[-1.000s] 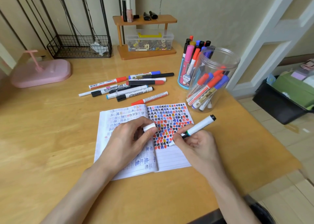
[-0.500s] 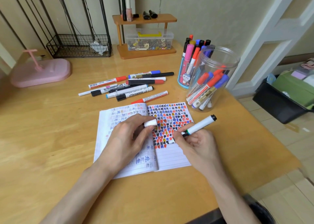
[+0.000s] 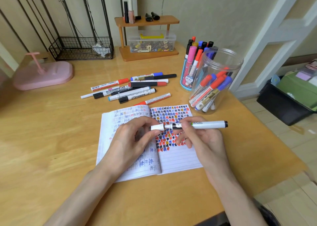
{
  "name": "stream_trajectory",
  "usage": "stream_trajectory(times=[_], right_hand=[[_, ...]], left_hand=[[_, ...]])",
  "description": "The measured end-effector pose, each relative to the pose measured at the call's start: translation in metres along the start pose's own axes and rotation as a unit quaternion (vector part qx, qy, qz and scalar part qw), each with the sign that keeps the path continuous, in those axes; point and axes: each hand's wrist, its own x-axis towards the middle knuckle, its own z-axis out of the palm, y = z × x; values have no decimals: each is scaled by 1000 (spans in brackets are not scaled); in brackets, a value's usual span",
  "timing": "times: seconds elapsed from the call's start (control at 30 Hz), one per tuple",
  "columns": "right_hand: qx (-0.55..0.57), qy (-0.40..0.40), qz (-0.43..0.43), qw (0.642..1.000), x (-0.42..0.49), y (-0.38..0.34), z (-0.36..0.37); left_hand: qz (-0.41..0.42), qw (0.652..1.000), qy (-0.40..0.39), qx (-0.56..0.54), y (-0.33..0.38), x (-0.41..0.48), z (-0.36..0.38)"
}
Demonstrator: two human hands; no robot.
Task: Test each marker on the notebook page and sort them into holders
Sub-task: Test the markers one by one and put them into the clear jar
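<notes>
Capping a white marker [image 3: 204,124] — right hand [image 3: 204,140] gripping its barrel, left hand [image 3: 133,140] pinching the cap [image 3: 157,127] — with about ten loose markers [image 3: 130,90] left untested.

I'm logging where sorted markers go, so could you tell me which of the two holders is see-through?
The clear plastic jar, nearest the notebook's right page; the blue cartoon-printed cup behind it is opaque.

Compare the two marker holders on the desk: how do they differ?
The clear jar is transparent and wider; the blue cup is opaque, slimmer and carries a cartoon print. Markers in the jar lean slanted, caps below the rim; those in the cup stand nearly upright, caps above it. Both stand upright, side by side.
</notes>
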Motion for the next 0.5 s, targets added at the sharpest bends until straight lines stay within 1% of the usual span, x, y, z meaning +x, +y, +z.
stream_trajectory(times=[0.07,0.23,0.5], right_hand=[[-2,-11,12,1000,0,2,2],[-18,-26,7,999,-4,9,3],[8,-37,-2,999,-7,14,5]], left_hand=[[0,1000,-4,-11,0,0,0],[3,999,-14,-43,-1,-4,1],[29,999,27,-22,1,-6,5]])
